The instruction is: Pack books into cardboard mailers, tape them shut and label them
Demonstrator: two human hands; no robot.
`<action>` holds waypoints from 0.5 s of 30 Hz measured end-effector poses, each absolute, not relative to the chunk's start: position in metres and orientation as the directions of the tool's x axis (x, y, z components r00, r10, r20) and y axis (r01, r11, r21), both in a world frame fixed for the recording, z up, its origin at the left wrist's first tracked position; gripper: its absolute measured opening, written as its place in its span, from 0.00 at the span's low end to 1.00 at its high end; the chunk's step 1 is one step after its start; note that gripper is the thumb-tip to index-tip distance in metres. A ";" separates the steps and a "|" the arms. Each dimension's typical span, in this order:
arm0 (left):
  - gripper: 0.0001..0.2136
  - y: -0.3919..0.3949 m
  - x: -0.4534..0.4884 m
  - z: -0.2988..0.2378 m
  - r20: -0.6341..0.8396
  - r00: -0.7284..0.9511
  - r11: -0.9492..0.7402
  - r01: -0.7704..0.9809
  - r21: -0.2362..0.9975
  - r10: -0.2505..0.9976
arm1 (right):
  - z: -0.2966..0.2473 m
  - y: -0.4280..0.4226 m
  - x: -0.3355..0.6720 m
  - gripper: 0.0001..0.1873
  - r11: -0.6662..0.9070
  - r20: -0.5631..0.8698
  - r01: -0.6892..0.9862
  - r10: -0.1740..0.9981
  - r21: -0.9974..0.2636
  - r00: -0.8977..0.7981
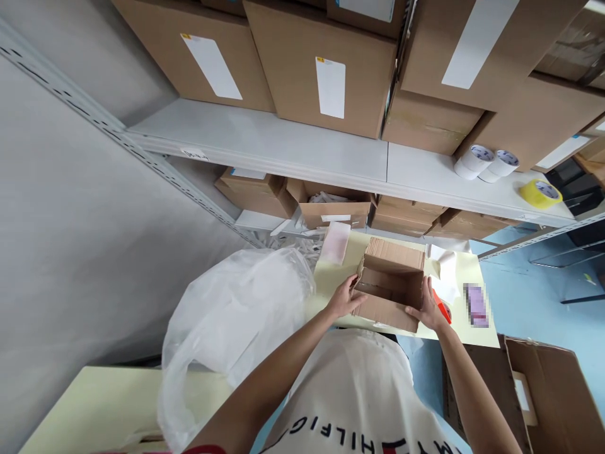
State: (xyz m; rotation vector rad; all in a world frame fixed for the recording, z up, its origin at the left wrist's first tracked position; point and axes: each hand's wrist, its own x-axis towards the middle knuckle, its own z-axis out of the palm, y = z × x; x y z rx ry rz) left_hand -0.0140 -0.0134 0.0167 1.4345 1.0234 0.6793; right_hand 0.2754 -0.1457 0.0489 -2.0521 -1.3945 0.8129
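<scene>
A small open cardboard box (pixel 392 287) stands on a pale yellow table (pixel 466 331) in front of me. My left hand (pixel 346 297) grips the box's left side, fingers curled over the edge. My right hand (pixel 428 309) presses against its right side, fingers wrapped on the wall. The inside of the box looks empty. A red tape dispenser (pixel 443 309) is partly hidden behind my right hand.
A large clear plastic bag (pixel 231 321) bulges at the left. A pink sheet (pixel 335 243) and white papers (pixel 447 277) lie on the table. Grey shelves (pixel 293 142) hold cardboard cartons, tape rolls (pixel 486 162) and a yellow roll (pixel 540 192). An open carton (pixel 543 391) sits low right.
</scene>
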 end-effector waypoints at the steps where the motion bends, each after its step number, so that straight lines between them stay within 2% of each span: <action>1: 0.29 -0.009 -0.016 0.014 -0.174 0.407 0.101 0.194 0.976 0.897 | 0.049 -0.153 0.270 0.65 -0.332 -0.173 0.641 0.939 -0.692 0.298; 3: 0.23 0.007 -0.022 0.010 -0.220 0.277 0.160 0.224 0.961 0.935 | 0.049 -0.165 0.258 0.64 -0.339 -0.144 0.664 0.932 -0.667 0.333; 6: 0.18 0.043 -0.030 0.001 -0.263 0.081 0.223 0.327 0.918 0.961 | 0.050 -0.176 0.245 0.62 -0.368 -0.114 0.657 0.911 -0.658 0.397; 15: 0.21 0.119 -0.019 -0.040 -0.426 -0.201 0.456 0.586 0.670 0.882 | 0.045 -0.188 0.225 0.56 -0.454 -0.100 0.644 0.856 -0.616 0.507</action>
